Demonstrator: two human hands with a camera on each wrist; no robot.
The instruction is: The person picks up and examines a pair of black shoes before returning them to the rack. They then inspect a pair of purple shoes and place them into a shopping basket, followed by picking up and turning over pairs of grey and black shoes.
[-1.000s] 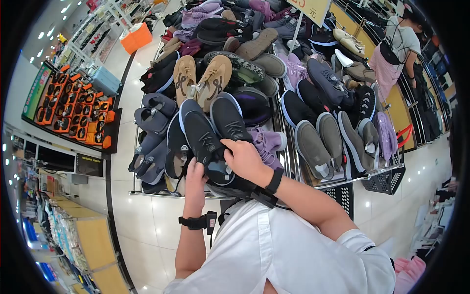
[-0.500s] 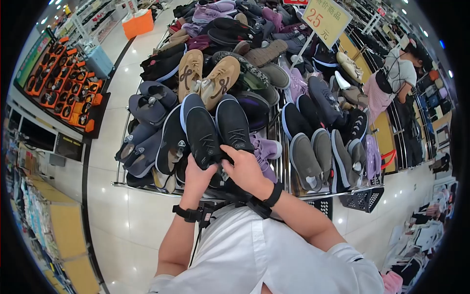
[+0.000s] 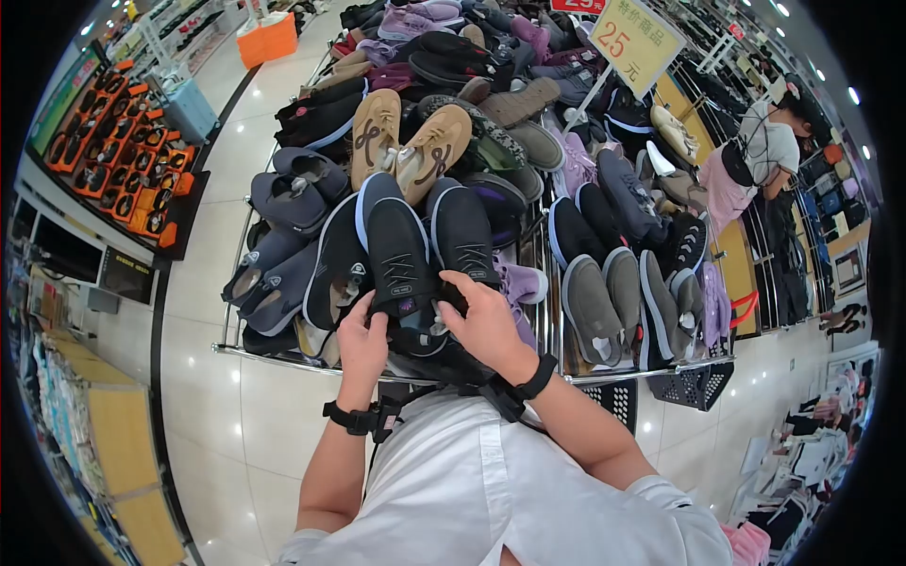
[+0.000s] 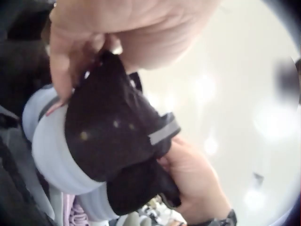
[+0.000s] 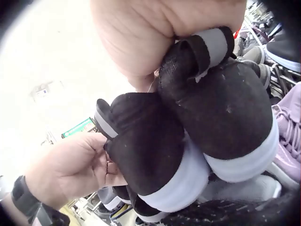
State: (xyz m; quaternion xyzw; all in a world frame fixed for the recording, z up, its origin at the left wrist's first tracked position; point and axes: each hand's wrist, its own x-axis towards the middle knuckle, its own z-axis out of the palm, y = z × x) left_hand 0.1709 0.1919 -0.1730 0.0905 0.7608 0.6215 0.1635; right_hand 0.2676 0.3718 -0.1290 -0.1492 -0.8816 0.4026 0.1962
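Hands: left hand point(image 3: 363, 341) and right hand point(image 3: 486, 323), side by side and a little apart, each clamped on one heel of a pair of black sneakers point(image 3: 401, 247). The left hand's fingers pinch the heel collar of the left shoe. The right hand's fingers are curled over the grey-banded heel tab of the right shoe.

Item held: black sneakers, dark fabric uppers, pale blue-white soles. Position: near edge of the wire display rack point(image 3: 283, 358), toes pointing away from the person, resting on other footwear, heels toward the white shirt point(image 3: 491, 491).

Adjoining stock: lilac sneaker point(image 3: 519, 281) just to the right of the pair; tan shoes point(image 3: 408, 141) behind it; grey slip-ons point(image 3: 593, 302) further right; dark slippers point(image 3: 293, 193) to the left.

Fixtures: yellow price sign point(image 3: 634, 40) marked 25 above the heap; black plastic basket point(image 3: 689, 382) under the rack's right end.

Surroundings: glossy tiled floor point(image 3: 203, 377); another shopper point(image 3: 755, 141) at the far right.
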